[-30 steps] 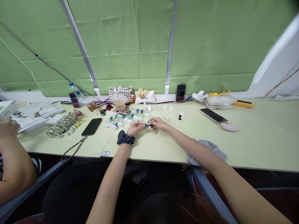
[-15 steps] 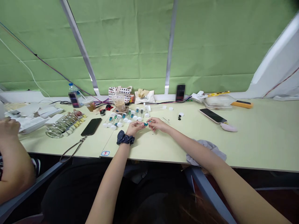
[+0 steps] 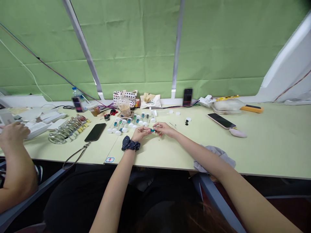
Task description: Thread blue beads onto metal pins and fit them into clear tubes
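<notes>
Over the table my left hand [image 3: 141,133] is closed, pinching a small teal piece [image 3: 152,130] between thumb and fingers. My right hand [image 3: 163,129] meets it from the other side, its fingertips also closed at the piece. The teal piece is too small to tell its kind, and the fingertips partly cover it. Just beyond my left hand lie several clear tubes with white caps [image 3: 124,130] and blue or green contents. Thin metal tools [image 3: 173,125] rest behind my right hand. A small black part [image 3: 186,122] lies farther right.
A black phone [image 3: 95,132] with a strap and a row of clear rings [image 3: 69,129] are to the left, near a co-worker's hand [image 3: 14,132]. An iced drink cup [image 3: 125,108] stands behind the tubes. Another phone [image 3: 221,120] and a grey cloth [image 3: 216,157] are on the right.
My hands stay nearly in place, with a slight shift of my fingertips on the teal piece. The co-worker's hand at the left has moved farther into view, toward the right.
</notes>
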`<state>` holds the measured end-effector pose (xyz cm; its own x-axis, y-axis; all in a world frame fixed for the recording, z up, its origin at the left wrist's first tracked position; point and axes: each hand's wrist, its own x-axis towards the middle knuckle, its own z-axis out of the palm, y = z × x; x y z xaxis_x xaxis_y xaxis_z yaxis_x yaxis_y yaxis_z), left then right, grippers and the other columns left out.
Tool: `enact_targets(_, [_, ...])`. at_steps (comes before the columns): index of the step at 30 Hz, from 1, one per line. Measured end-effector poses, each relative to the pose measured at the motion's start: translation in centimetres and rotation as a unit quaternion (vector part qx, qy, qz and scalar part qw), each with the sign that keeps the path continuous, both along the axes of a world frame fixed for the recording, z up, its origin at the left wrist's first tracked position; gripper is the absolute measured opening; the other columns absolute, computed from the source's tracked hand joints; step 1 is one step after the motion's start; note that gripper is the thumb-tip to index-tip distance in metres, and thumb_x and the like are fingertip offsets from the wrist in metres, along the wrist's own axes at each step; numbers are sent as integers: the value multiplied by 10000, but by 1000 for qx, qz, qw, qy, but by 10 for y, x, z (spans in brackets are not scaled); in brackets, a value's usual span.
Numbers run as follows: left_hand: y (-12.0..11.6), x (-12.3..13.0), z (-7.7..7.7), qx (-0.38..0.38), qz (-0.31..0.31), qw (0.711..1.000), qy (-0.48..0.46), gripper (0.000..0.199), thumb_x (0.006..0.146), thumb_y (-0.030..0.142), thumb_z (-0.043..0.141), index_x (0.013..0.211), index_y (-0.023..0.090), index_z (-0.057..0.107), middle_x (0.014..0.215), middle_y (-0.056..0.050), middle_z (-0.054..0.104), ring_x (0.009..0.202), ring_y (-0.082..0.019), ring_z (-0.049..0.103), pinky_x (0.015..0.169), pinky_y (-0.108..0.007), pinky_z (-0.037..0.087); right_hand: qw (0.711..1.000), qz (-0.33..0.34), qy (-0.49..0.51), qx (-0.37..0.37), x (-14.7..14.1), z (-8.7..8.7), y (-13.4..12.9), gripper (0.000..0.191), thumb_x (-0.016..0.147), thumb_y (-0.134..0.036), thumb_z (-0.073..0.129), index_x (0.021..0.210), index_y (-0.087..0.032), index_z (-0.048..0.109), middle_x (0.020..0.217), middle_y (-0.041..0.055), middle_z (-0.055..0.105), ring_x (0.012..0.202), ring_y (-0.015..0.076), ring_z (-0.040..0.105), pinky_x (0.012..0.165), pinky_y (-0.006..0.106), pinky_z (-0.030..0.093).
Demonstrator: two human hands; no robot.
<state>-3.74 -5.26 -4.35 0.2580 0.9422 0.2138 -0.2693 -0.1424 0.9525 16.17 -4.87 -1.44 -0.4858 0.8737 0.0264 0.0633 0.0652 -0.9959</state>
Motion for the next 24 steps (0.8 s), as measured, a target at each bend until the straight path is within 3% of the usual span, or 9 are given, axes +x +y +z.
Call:
enact_targets(6, [0,0,3,-3,24,1000,3,301,528,318,809,707,126,661,778,-52,700,758,-198,661,858,-420,486,1000,26,10,4,1,0,-2,415,686,-414,705,967,-187,502,664,-8,625,512,80,545,451,184,472])
enact_targets(13, [-4,2,5,-10,-3,1000,14,302,510,294,818,702,119,663,817,-63,702,760,-196,660,862,-424,492,999,-35,12,5,-2,-2,2,303,715,-382,687,876,-182,526,679,-8,587,523,79,538,433,187,489])
enact_targets(24, [3,-2,-2,8,17,1000,-2,306,538,317,804,729,124,665,795,-55,700,775,-195,661,876,-427,486,1000,2,4,-4,-1,-1,-1,347,717,-400,685,949,-192,530,660,-7,610,497,75,533,426,175,473])
